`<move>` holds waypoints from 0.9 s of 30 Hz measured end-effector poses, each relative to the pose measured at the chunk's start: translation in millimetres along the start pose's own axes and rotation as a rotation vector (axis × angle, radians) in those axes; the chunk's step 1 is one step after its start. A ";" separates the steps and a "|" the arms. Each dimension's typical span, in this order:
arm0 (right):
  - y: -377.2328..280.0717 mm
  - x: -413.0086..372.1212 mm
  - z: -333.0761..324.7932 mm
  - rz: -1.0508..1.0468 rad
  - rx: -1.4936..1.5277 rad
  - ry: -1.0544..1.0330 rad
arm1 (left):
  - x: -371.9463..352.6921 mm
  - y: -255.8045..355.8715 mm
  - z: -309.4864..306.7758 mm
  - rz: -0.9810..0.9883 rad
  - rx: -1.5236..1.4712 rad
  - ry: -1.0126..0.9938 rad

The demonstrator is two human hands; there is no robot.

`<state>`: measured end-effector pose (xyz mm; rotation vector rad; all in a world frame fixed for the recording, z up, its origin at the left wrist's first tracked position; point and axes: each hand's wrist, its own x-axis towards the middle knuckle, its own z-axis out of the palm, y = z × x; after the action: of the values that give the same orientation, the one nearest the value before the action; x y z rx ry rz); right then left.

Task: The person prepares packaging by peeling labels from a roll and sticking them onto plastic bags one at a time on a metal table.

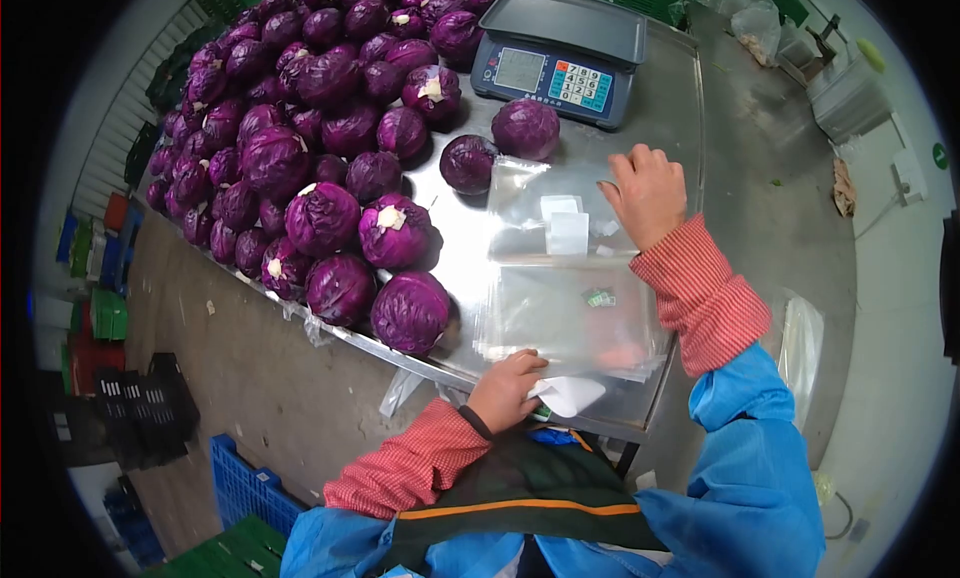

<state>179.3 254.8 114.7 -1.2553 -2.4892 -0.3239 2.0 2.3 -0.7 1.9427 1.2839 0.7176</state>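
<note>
At the table's near edge, my left hand [507, 390] has its fingers curled against a white paper [568, 394], beside the lower edge of a stack of clear plastic bags [560, 313]. My right hand [650, 193] is over the right part of the table with its fingers curled; whether anything small is in them I cannot make out. White labels [567, 230] lie on the bags between my hands. Two purple cabbages [526, 129] sit just beyond the bags, and a large heap of purple cabbages [275, 160] covers the left of the table.
A digital scale [560, 53] stands at the back of the metal table [680, 118]. Black crates [148, 410], a blue pallet [255, 488] and a green crate [235, 553] are on the floor at the left. A white bin [850, 93] stands at the right wall.
</note>
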 end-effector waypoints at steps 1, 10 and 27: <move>-11.5 0.4 -12.6 0.009 0.073 0.058 | 1.8 3.5 -4.9 -0.067 -0.062 0.004; -111.8 -71.3 -162.8 -0.884 2.048 -0.442 | -4.6 -10.3 -13.6 -0.493 -0.747 0.002; -86.8 -140.4 -23.5 0.245 1.118 -0.464 | 27.4 34.5 -57.2 -0.009 -0.047 0.424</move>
<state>191.6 92.9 76.7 -1.1163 -2.1314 1.3516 -12.4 32.3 63.3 1.8035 1.5035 1.1905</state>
